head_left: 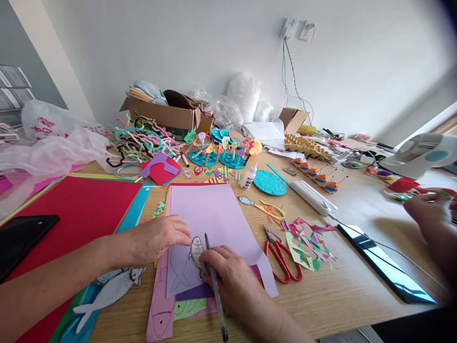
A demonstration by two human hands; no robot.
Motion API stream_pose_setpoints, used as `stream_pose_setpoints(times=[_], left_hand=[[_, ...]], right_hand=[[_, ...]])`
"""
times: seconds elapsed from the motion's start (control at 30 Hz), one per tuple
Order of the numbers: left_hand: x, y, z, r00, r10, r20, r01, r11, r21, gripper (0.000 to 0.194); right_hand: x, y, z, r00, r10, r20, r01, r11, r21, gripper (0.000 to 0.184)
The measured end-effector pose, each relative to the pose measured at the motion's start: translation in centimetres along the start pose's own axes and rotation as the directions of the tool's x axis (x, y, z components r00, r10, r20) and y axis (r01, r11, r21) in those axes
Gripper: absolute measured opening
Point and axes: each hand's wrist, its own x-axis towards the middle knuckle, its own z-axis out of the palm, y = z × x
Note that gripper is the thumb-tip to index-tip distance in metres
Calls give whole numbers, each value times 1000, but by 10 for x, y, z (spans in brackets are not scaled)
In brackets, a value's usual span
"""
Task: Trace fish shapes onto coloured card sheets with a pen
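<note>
A sheet of lilac paper (pixel 214 205) lies in front of me with a fish outline (pixel 178 267) drawn on it. My right hand (pixel 235 283) is closed around a ballpoint pen (pixel 216 286), its tip pointing away from me. Fingers of this hand also touch a small paper fish cutout (pixel 196 250) on the sheet. My left hand (pixel 159 238) rests over the sheet's left side, fingers loosely bent beside the cutout; its thumb is hidden. Below my left forearm lies a larger white paper fish (pixel 114 290). Under the lilac sheet are pink paper (pixel 160 305) and green paper (pixel 189 307) with drawn fish.
Red-handled scissors (pixel 280 259), paper scraps (pixel 310 243), a glue bottle (pixel 249 176) and a blue disc (pixel 269 182) lie to the right. Red paper (pixel 89 205) and a black phone (pixel 24 238) are left. Another person's hand (pixel 432 209) is at far right, near a fan (pixel 424 152).
</note>
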Motion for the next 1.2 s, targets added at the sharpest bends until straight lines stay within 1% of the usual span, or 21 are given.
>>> stream_pose_setpoints(times=[0.13, 0.27, 0.4, 0.53, 0.67, 0.8, 0.9, 1.2], left_hand=[[5, 2, 9, 998, 51, 25, -50, 999, -12, 39], [4, 0, 17, 997, 71, 27, -72, 997, 10, 38], [-2, -4, 22, 997, 82, 8, -82, 996, 43, 41], [-6, -6, 25, 997, 79, 23, -80, 995, 61, 43], [-7, -7, 25, 996, 90, 23, -92, 992, 82, 44], [-7, -8, 26, 996, 87, 1, -87, 992, 94, 44], [-8, -8, 26, 997, 82, 7, -83, 991, 108, 45], [-12, -11, 29, 993, 114, -38, -108, 984, 138, 47]], right_hand=[[-1, -1, 0, 1000, -13, -20, 13, 999, 31, 32], [-1, 2, -2, 1000, 4, -16, -2, 997, 83, 35], [-1, 5, -8, 999, 34, 14, -35, 989, 146, 41], [1, 7, -13, 997, 60, 52, -68, 986, 151, 39], [3, 7, -15, 997, 41, 58, -49, 989, 140, 37], [3, 9, -12, 999, 17, 36, -22, 991, 133, 37], [2, 10, -10, 1000, -14, 18, 12, 990, 139, 37], [1, 9, -10, 999, -33, -5, 33, 988, 149, 38]])
